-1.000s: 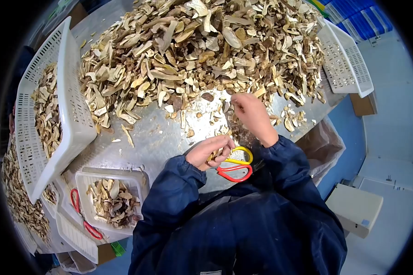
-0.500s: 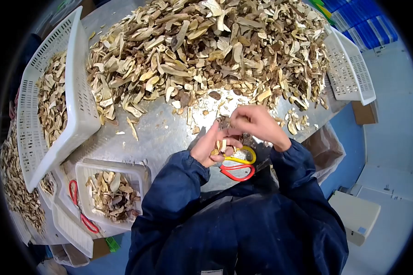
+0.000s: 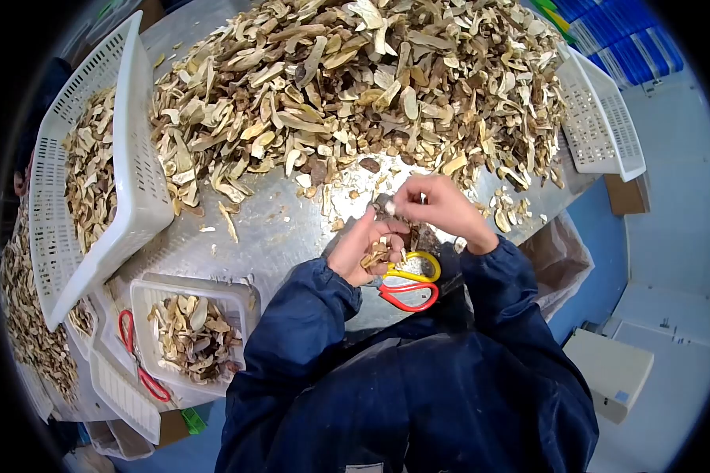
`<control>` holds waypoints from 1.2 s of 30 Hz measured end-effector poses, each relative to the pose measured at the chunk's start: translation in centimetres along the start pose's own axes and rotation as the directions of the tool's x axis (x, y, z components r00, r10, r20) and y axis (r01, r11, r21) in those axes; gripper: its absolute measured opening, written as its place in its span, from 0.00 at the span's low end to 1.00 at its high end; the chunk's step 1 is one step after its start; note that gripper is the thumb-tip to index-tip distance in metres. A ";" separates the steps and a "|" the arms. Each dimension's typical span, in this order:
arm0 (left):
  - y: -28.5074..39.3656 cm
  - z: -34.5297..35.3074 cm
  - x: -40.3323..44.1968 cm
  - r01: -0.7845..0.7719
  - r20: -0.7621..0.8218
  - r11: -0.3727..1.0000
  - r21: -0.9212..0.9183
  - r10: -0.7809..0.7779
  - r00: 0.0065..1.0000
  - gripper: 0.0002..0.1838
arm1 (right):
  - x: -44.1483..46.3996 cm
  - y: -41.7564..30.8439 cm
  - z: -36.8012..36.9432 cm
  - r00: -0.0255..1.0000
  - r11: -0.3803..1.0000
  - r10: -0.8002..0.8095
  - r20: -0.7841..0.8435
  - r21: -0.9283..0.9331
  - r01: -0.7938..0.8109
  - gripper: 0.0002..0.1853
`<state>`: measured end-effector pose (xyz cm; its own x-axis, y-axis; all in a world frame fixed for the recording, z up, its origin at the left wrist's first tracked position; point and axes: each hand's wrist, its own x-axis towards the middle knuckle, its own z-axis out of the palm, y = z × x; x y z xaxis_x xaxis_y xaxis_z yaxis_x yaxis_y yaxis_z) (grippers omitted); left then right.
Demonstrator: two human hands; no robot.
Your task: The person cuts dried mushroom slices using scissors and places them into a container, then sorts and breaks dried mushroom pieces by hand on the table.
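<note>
Several dried mushroom slices (image 3: 376, 254) lie in the cupped palm of my left hand (image 3: 355, 251), its fingers curled around them. Just to the right and slightly farther away, my right hand (image 3: 447, 211) pinches a small pale mushroom piece (image 3: 390, 208) between thumb and fingertips. Scissors with one yellow and one red handle (image 3: 409, 307) lie beside my left hand at the near table edge; their blades cannot be made out. Beyond both hands rises a large heap of dried mushroom slices (image 3: 355, 87), with small fragments scattered at its near side.
At left, a white perforated basket (image 3: 142, 158) of slices stands tilted. Nearer me are a white tub (image 3: 248, 303) with slices and red-handled scissors (image 3: 126, 331). Another white basket (image 3: 603, 118) sits at right, above a lined bin (image 3: 564, 260) beside the metal table (image 3: 284, 213).
My right hand has shifted slightly left, and a pale piece now shows at its fingertips. The slices in my left palm have shifted a little. The scissors have stayed put.
</note>
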<state>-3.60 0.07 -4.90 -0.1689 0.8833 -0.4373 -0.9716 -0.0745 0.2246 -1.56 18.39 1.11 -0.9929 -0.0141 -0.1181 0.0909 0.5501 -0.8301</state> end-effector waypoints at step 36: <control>-0.6 -1.3 0.0 -0.134 0.161 0.957 0.258 0.094 0.982 0.12 | -6.7 11.9 -9.8 0.812 0.843 -0.063 -0.580 -0.466 -0.267 0.18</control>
<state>-3.20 -0.46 -6.20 -0.2308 0.9354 -0.2679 -0.8642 -0.0705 0.4982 5.47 33.19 -2.64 -0.8567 0.4381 0.2723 0.3065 0.8569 -0.4144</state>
